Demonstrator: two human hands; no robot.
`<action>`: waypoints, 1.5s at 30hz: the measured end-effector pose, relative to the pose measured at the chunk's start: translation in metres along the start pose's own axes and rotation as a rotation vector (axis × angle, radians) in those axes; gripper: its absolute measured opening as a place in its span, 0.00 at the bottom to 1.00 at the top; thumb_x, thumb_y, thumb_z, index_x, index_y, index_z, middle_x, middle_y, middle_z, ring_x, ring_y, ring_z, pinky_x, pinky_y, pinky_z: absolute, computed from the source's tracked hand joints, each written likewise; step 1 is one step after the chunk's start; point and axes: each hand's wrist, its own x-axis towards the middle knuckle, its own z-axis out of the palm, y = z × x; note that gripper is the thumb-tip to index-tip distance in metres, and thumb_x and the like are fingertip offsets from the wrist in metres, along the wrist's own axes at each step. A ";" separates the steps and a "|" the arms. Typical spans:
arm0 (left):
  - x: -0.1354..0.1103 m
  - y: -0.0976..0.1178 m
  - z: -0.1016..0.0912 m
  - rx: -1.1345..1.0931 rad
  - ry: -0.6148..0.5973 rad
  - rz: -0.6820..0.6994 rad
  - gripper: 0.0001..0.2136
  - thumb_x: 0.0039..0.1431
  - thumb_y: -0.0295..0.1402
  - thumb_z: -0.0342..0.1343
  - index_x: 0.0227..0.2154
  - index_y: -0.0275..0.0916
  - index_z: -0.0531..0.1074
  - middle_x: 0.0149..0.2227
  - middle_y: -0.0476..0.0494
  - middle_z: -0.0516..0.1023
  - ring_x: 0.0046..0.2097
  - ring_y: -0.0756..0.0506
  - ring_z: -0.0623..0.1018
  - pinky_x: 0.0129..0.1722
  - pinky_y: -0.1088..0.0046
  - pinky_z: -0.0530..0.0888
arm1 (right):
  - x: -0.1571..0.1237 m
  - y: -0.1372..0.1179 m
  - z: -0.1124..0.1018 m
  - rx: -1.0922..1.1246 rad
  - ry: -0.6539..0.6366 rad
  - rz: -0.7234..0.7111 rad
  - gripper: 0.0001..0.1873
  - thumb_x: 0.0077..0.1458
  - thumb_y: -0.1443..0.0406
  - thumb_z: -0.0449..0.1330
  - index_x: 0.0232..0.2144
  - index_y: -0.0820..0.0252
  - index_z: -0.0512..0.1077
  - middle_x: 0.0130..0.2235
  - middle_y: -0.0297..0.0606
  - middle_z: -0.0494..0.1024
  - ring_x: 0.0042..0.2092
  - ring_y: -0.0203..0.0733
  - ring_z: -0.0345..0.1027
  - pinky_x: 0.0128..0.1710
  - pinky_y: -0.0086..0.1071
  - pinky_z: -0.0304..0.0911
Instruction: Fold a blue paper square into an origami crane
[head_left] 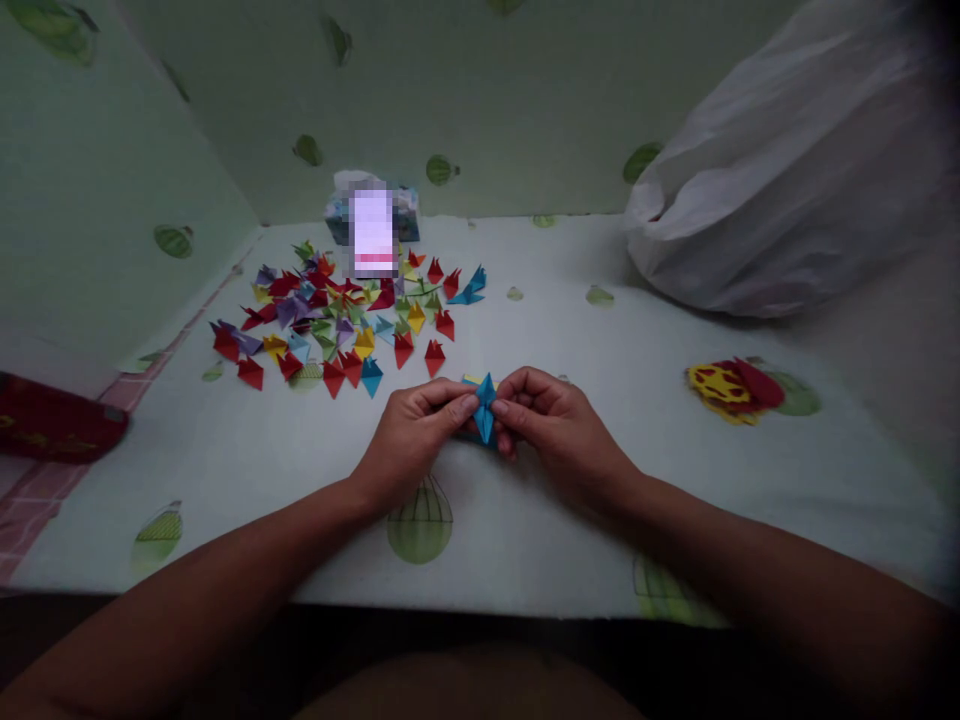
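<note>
A small piece of folded blue origami paper (486,412), diamond-shaped with pointed ends, is held upright over the middle of the table. My left hand (427,425) pinches its left side between thumb and fingers. On the opposite side, the thumb and fingers of my right hand (551,415) close on its edge. Just behind and beneath it, partly covered by my hands, lies something flat with blue and yellow parts, which I cannot make out fully. Many folded paper birds (345,370) in red, yellow, green, purple and blue lie spread to the left, beyond my left hand.
A lit phone (373,230), blurred out, leans against a tissue box (409,212) behind the paper birds. A large white plastic bag (750,200) fills the back right. Red and yellow cut-out pieces (731,388) lie at right. A red packet (60,420) sits at the left edge.
</note>
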 end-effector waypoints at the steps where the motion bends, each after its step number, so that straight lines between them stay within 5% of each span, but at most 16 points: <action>1: 0.000 0.001 0.000 0.006 0.001 0.003 0.07 0.59 0.34 0.63 0.35 0.37 0.84 0.34 0.43 0.83 0.35 0.48 0.79 0.41 0.72 0.75 | 0.000 0.000 0.000 0.002 -0.001 0.001 0.17 0.54 0.56 0.70 0.33 0.61 0.70 0.24 0.30 0.74 0.23 0.31 0.67 0.24 0.27 0.64; 28: 0.000 0.001 -0.001 0.207 0.040 0.112 0.06 0.59 0.32 0.62 0.33 0.39 0.85 0.33 0.45 0.81 0.36 0.48 0.77 0.40 0.71 0.73 | 0.000 -0.001 0.002 -0.042 0.033 -0.004 0.18 0.52 0.56 0.71 0.30 0.61 0.69 0.24 0.29 0.74 0.21 0.30 0.66 0.21 0.25 0.63; 40: 0.002 -0.004 -0.002 -0.095 -0.031 -0.020 0.09 0.60 0.36 0.64 0.38 0.37 0.84 0.31 0.45 0.83 0.34 0.47 0.80 0.41 0.69 0.77 | 0.001 0.000 0.003 0.186 -0.033 0.031 0.12 0.55 0.61 0.69 0.33 0.63 0.72 0.26 0.31 0.77 0.22 0.30 0.70 0.21 0.24 0.66; 45: 0.000 0.000 -0.001 0.016 0.005 0.047 0.07 0.59 0.34 0.64 0.36 0.37 0.84 0.32 0.45 0.83 0.34 0.48 0.79 0.40 0.72 0.76 | 0.002 0.001 0.002 0.170 -0.031 0.026 0.13 0.54 0.61 0.70 0.32 0.62 0.71 0.25 0.31 0.77 0.22 0.30 0.69 0.20 0.24 0.65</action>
